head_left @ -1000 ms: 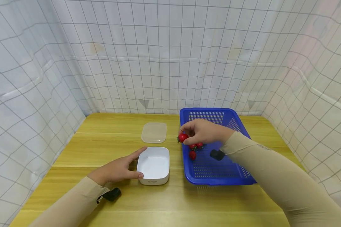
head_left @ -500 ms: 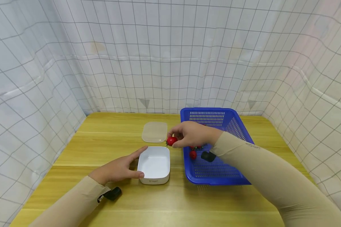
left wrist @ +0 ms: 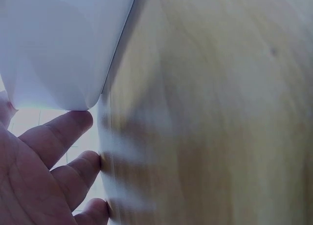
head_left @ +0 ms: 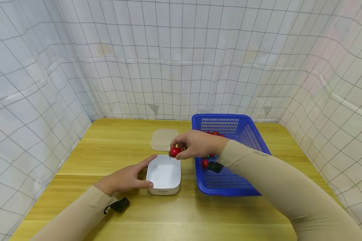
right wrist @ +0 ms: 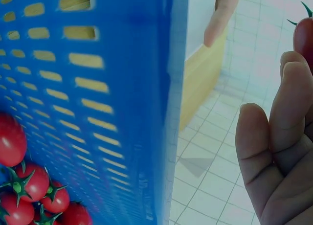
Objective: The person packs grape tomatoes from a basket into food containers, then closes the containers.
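Note:
In the head view my right hand (head_left: 195, 144) pinches a red cherry tomato (head_left: 175, 152) with a green calyx, above the far right corner of a white square box (head_left: 164, 172). The right wrist view shows part of this tomato (right wrist: 304, 39) at its right edge. My left hand (head_left: 128, 178) touches the box's left side, index finger at the far corner and thumb at the near one, fingers fairly straight. The left wrist view has a fingertip against the box wall (left wrist: 58, 49). No tomato shows inside the box.
A blue plastic basket (head_left: 200, 184) stands to the right, with several cherry tomatoes (right wrist: 34, 183) in it. My right forearm crosses over it. A translucent flat lid (head_left: 163, 139) lies behind the box on the wooden table (head_left: 108, 147). Gridded curtains surround the table.
My right hand has carried the cherry tomato left from above the basket's left rim to the box's far right corner. My left hand and the box have stayed in place.

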A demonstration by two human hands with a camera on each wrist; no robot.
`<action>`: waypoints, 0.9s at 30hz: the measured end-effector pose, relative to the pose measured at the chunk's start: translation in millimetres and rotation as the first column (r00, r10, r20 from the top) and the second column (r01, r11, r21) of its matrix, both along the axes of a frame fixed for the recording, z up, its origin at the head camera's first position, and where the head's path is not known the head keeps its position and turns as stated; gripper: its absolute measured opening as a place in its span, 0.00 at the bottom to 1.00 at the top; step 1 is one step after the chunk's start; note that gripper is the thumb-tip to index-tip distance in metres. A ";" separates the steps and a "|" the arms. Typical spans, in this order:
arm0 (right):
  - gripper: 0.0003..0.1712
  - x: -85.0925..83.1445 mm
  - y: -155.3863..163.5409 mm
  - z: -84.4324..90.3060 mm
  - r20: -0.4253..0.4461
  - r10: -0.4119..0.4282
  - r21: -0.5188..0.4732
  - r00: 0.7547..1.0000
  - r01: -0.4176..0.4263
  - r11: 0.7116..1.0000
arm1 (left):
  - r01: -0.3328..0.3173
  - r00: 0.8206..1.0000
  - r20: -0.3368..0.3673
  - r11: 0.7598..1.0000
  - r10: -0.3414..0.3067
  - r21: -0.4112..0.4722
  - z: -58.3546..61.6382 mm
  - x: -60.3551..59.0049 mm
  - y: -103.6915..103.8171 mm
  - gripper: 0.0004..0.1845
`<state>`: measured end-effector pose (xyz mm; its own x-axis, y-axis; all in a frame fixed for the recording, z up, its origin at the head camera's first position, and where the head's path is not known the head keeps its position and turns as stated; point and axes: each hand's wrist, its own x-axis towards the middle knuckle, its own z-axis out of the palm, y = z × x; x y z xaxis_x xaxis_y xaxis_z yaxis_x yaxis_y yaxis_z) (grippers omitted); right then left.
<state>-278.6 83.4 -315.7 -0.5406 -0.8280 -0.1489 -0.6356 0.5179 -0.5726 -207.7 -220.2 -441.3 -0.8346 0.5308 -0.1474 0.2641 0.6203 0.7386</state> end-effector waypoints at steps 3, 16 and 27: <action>0.11 0.2 -2.6 -0.3 -0.001 0.007 0.009 1.000 -0.007 1.000 | 0.000 1.000 0.002 1.000 0.000 -0.001 0.2 -0.1 0.2 0.58; 0.10 2.0 -12.4 -1.3 -0.026 0.033 0.026 0.999 -0.032 0.999 | -0.007 1.000 -0.002 1.000 0.007 -0.012 0.4 -0.1 0.4 0.58; 0.08 1.7 -19.5 -3.7 -0.027 0.051 0.049 0.998 -0.050 0.998 | -0.011 1.000 -0.015 0.999 0.011 -0.034 0.3 0.3 0.1 0.58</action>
